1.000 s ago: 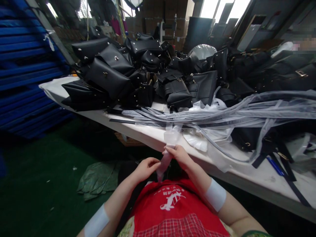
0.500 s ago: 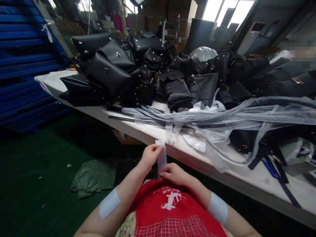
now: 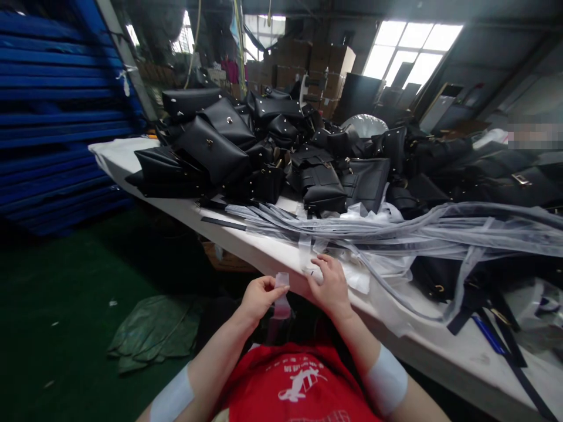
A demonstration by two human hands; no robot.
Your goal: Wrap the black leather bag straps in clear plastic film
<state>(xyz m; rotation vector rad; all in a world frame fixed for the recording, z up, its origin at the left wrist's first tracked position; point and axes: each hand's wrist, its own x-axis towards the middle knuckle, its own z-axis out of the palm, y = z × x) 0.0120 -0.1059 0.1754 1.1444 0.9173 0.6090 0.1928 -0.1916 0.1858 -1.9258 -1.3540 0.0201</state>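
Looks dim overall, with cool daylight from the large window [image 3: 413,36] at upper right and a smaller window [image 3: 277,26] at upper centre, both blown out to white. Falls away to deep shadow beneath the bench [image 3: 237,241] and across the green floor [image 3: 65,334]. Picks out dull sheen on the black bags [image 3: 213,149] and pale glare along the clear plastic wrapping [image 3: 440,230]. Leaves the translucent strip [image 3: 282,279] bright at its top, murky below. Goes soft and grainy around the distant cartons [image 3: 323,64]; stretches shapes toward the borders, notably the blue stack [image 3: 53,114] at left. Breaks into blocky squares [image 3: 534,136] at far right.
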